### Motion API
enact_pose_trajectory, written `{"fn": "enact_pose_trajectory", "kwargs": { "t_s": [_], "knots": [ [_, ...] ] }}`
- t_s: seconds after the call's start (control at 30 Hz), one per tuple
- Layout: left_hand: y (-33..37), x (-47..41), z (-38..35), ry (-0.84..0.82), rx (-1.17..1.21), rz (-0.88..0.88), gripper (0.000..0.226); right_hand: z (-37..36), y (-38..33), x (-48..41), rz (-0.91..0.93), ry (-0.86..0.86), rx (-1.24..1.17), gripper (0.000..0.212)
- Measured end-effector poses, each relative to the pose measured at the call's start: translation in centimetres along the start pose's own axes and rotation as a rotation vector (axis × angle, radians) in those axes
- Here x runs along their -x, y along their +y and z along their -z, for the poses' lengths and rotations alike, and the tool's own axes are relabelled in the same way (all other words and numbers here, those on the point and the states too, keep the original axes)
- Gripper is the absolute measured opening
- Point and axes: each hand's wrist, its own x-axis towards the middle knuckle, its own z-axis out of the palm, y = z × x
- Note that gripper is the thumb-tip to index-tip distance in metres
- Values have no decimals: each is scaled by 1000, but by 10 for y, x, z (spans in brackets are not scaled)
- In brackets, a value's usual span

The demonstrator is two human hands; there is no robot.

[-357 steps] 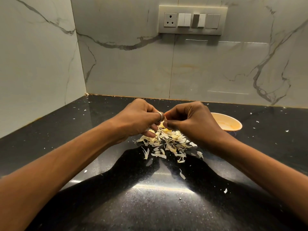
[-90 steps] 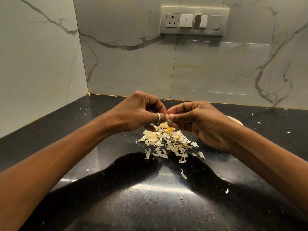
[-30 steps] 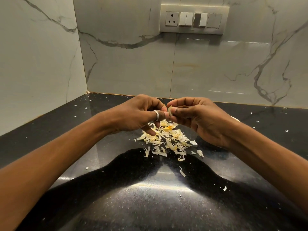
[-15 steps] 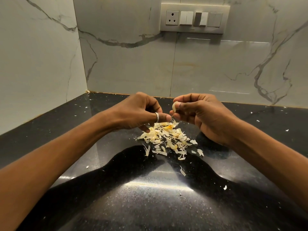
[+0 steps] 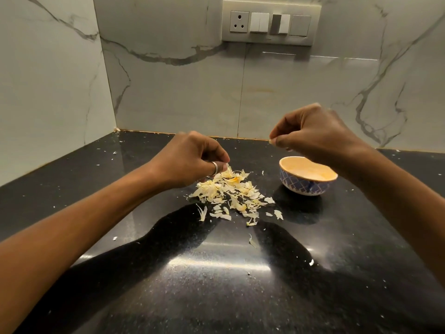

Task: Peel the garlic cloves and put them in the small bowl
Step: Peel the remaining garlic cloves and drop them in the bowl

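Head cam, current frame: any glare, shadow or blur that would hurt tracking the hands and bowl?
Head view: a bright glare streak lies on the black countertop near the camera, flanked by dark arm shadows; head view: the right hand pinching the garlic clove looks slightly motion-soft, the left hand and small bowl sharper; head view: the switch plate looks skewed, wide-angle distortion.

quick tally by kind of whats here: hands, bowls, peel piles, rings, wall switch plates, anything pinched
hands: 2 (left hand, right hand)
bowl: 1
peel pile: 1
ring: 1
switch plate: 1
pale garlic bit pinched in the right hand: 1
total: 7
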Motion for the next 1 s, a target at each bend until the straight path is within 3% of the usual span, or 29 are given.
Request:
{"fn": "enact_pose_trajectory", "kwargs": {
  "t_s": [0.27,0.4,0.5,0.63,0.8,1.0],
  "knots": [
    [6,0,0,134,-146,-43,32,18,16,-5,-159,-180,497,13],
    [4,-2,-1,121,-211,-13,36,13,17,-6,-170,-216,613,12],
    [1,-3,-2,173,-253,16,39,7,10,-4,-3,-160,485,7],
    [2,-1,0,225,-303,2,44,-14,-14,13,174,-415,119,8],
    [4,1,2,253,-377,-9,35,-33,-25,22,253,-632,147,15],
    [4,0,3,241,-382,-26,30,-36,-25,26,245,-656,188,15]
  ]
}}
